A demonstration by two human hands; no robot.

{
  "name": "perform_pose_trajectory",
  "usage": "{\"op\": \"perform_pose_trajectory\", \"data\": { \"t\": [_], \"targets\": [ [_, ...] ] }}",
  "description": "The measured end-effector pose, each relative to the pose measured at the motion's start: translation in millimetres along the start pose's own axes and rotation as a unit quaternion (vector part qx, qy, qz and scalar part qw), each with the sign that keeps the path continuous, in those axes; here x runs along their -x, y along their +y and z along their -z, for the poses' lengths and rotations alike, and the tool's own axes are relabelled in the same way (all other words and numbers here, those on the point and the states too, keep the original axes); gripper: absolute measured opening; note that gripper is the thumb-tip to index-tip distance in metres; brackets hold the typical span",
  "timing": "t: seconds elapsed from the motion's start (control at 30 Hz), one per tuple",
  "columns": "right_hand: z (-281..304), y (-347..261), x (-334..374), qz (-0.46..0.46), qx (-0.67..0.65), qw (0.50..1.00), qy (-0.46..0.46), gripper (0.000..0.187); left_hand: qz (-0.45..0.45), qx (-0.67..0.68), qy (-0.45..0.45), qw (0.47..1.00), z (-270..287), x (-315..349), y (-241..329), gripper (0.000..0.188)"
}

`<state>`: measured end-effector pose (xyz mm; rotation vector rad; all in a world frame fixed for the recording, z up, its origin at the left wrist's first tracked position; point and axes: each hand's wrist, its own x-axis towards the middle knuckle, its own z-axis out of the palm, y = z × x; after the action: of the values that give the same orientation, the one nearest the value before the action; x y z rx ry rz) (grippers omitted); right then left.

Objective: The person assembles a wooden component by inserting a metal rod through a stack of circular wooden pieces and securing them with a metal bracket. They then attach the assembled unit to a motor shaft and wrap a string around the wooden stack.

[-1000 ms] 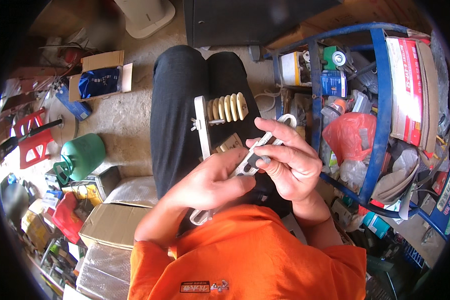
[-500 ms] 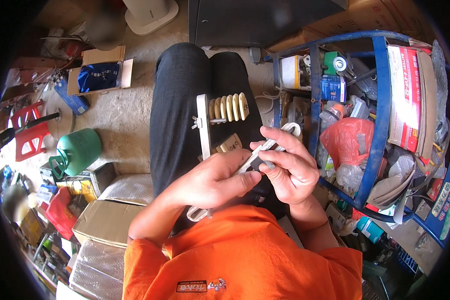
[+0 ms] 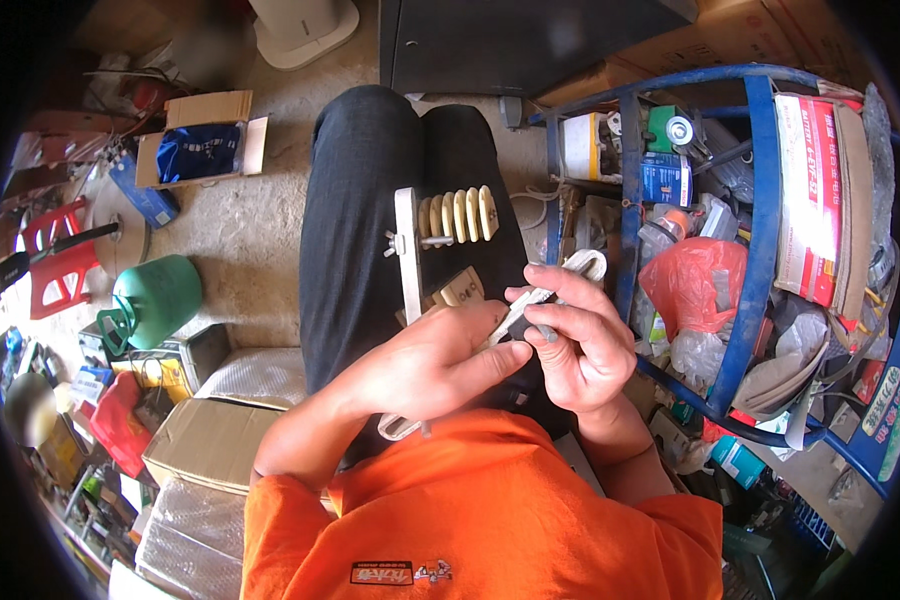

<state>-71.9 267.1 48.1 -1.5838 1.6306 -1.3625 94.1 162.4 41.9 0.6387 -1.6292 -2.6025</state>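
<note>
A cluttered workroom with a bare concrete floor (image 3: 255, 250) surrounds the seated person. Off to the left are a green gas cylinder (image 3: 160, 300), a red plastic stool (image 3: 67, 262), an open cardboard box (image 3: 207, 106) with a blue bag (image 3: 198, 155) inside, and, nearer the body, a closed carton (image 3: 210, 440) beside bubble wrap (image 3: 195, 535). To the right, a blue metal rack (image 3: 760, 180) holds packages and a red plastic bag (image 3: 695, 275); a dark cabinet (image 3: 530, 45) stands beyond the knees.

In front of the orange shirt (image 3: 490, 500), both hands grip a pale slotted metal bar (image 3: 587, 265) above the lap, slanting from upper right to lower left. The left hand (image 3: 430, 365) is closed over its middle, thumb extended along it. The right hand (image 3: 585, 345) has its fingers bent and drawn in narrowly about the upper part, the rounded loop end jutting past them; a small dark piece (image 3: 548, 333) shows at the thumb tip — its shape is too hidden to tell. Another looped metal end (image 3: 398, 428) appears below the left wrist; whether it belongs to the same bar cannot be told.

On the dark trousers (image 3: 355, 230) lie a straight metal bar (image 3: 408, 260) with a wing nut (image 3: 390, 245) and, just beside it, a row of cream ribbed discs (image 3: 460, 215).
</note>
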Motion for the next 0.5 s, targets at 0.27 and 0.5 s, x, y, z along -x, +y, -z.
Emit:
{"op": "perform_pose_trajectory", "data": {
  "t": [0.27,0.5],
  "targets": [
    [1,1,0,0.019,0.014,1.0,-0.004,0.017,-0.023,0.003,0.0,1.0,0,0,-2,0.029],
    [2,5,-3,0.022,0.021,1.0,0.0,0.016,-0.009,-0.02,-0.009,1.0,4,1,-7,0.03]
  ]
}}
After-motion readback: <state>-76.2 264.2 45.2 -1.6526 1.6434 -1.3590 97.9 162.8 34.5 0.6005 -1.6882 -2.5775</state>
